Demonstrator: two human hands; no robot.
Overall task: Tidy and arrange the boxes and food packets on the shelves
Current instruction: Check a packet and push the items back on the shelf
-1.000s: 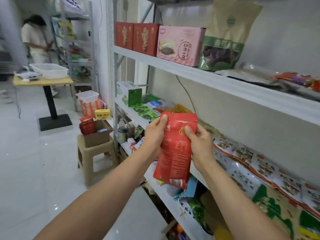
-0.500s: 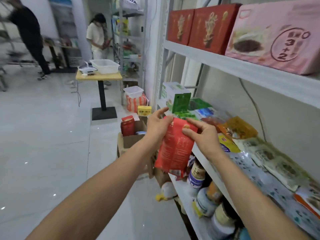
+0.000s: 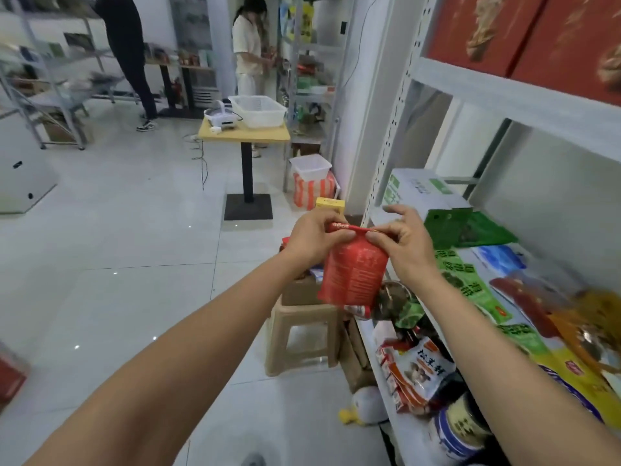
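While standing at the end of the shelving, I am holding a red food packet upright in front of me, out over the floor and just off the front edge of the middle shelf.

Hands: both are pinching the packet's folded top strip. The left hand is gripping the left end between thumb and curled fingers. The right hand is pinching the right end with thumb and forefinger, its other fingers lifting loosely above. The packet's body is hanging below the hands, its printed side facing me.

Middle shelf: a green-and-white box is sitting at the far end, with green packets lying flat just beside it. More packets in green, blue, red and yellow are lying along the shelf toward me, blurred.

Upper shelf: red boxes are standing side by side.

Lower shelf: a mushroom-print packet is leaning near some jars.

Floor: a beige stool is carrying a cardboard box, right behind the red packet.

Farther off, a bench is bearing a white basket. Two people are standing by the far shelving, one in dark clothes and one in a light top.
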